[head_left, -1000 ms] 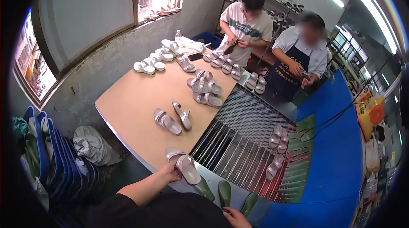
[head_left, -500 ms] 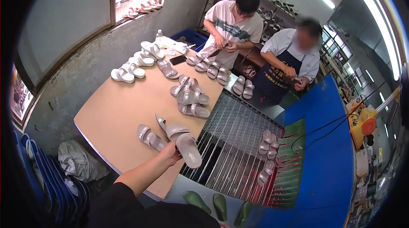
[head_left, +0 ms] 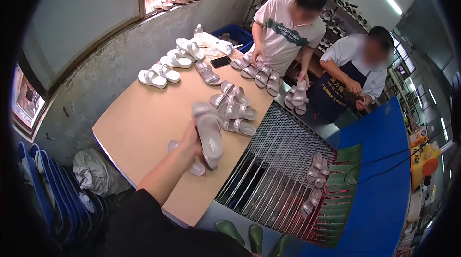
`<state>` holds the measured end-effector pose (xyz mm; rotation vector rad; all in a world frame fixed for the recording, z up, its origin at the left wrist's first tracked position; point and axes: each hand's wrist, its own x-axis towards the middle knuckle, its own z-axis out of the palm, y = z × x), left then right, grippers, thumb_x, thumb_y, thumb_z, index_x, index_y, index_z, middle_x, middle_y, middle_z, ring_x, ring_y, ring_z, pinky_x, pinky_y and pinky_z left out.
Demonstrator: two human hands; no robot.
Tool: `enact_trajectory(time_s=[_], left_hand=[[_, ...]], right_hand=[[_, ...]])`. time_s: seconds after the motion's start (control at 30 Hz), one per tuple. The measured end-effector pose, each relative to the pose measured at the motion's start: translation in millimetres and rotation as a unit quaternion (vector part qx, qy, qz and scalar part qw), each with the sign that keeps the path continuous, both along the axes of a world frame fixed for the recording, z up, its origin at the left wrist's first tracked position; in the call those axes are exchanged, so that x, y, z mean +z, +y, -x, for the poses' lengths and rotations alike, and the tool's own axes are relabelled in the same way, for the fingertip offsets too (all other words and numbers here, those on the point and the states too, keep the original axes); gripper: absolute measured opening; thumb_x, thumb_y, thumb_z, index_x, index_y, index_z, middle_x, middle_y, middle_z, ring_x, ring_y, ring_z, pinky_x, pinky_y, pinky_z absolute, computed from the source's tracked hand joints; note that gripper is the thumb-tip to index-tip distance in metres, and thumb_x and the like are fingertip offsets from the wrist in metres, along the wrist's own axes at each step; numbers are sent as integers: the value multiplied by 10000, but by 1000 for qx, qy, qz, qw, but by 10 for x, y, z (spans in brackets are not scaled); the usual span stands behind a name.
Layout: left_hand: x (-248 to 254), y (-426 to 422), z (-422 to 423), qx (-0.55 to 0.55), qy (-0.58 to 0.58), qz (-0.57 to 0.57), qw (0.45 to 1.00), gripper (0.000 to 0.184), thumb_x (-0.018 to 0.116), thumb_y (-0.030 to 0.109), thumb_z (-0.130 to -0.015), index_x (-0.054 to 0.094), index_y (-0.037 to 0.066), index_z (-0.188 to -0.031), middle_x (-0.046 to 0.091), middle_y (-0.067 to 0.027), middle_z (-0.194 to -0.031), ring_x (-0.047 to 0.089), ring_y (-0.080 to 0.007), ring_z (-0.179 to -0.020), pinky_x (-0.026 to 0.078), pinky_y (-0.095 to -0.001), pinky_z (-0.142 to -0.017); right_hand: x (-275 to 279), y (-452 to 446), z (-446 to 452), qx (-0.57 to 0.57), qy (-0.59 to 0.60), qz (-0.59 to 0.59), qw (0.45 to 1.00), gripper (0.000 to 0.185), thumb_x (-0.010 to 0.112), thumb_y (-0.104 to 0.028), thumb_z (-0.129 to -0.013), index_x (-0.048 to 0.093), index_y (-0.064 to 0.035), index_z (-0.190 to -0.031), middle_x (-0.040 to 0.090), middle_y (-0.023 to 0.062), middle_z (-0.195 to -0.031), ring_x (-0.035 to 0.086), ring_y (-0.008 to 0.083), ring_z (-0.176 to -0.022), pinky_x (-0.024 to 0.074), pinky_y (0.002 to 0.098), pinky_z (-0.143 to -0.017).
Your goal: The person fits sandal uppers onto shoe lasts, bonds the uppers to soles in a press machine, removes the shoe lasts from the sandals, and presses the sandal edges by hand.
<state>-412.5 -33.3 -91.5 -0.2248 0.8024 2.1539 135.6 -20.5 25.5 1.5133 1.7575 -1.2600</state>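
My left hand is closed around a grey slide sandal, held above the tan table with its pale insole facing up. Motion blurs it, and I cannot tell whether a second sandal is gripped beneath. Another grey sandal lies on the table, partly hidden by my forearm. Just beyond the held one, several grey strapped sandals are clustered together. Of my right hand only a sliver shows at the bottom edge, near the green shoe lasts; its fingers are hidden.
White sandals line the tan table's far left edge, near a phone. Right of it runs a metal conveyor carrying grey sandals. Two co-workers stand beyond, one touching sandals. Blue chairs stand at left.
My left hand has lifted the sandal and swung it farther across the table, toward the clustered sandals. One co-worker's hands have come down onto sandals. The view has shifted slightly.
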Motion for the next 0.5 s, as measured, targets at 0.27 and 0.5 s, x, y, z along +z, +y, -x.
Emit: enact_trajectory(time_s=[0.27, 0.5], left_hand=[[-955, -570, 804, -35, 179, 434, 882, 951, 590, 743, -887, 500, -20, -1448, 396, -238, -1570, 527, -315, -1361, 483, -473, -1053], [-1089, -118, -489, -91, 545, 623, 553, 809, 870, 405, -740, 534, 80, -1401, 387, -225, -1553, 523, -404, -1335, 468, -490, -1082]], right_hand=[[-115, 107, 24, -13, 59, -9, 998, 494, 508, -364, -1079, 606, 17, -1378, 619, 251, -1390, 567, 380, -1315, 407, 420, -1120], [-173, 96, -217, -25, 87, 21, 996, 494, 485, -360, -1082, 587, 7, -1397, 606, 271, -1391, 559, 397, -1317, 402, 425, -1123]])
